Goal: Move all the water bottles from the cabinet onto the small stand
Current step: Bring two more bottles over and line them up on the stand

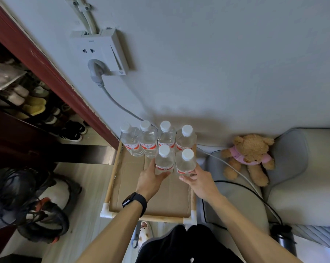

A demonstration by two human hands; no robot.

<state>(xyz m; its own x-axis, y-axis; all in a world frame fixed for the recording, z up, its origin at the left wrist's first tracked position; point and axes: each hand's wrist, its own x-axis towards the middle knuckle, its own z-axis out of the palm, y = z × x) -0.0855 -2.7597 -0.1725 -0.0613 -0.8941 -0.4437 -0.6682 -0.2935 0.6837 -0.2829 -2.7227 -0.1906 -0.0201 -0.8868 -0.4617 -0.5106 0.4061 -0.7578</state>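
Note:
Several clear water bottles with white caps and red labels stand on the small stand (111, 186), a bamboo-framed rack with a cardboard top. A back row (148, 139) lines the wall side. In front of it stand two more. My left hand (152, 179) wraps the base of the front left bottle (164, 158). My right hand (198, 181) holds the base of the front right bottle (186, 161). Both bottles are upright and rest on the cardboard. A black watch sits on my left wrist.
A wall socket (101, 52) with a grey cable hangs above the stand. The open dark-red cabinet (27, 54) with shoes is at the left. Bags lie on the floor at lower left. A teddy bear (249, 156) sits on the grey sofa at the right.

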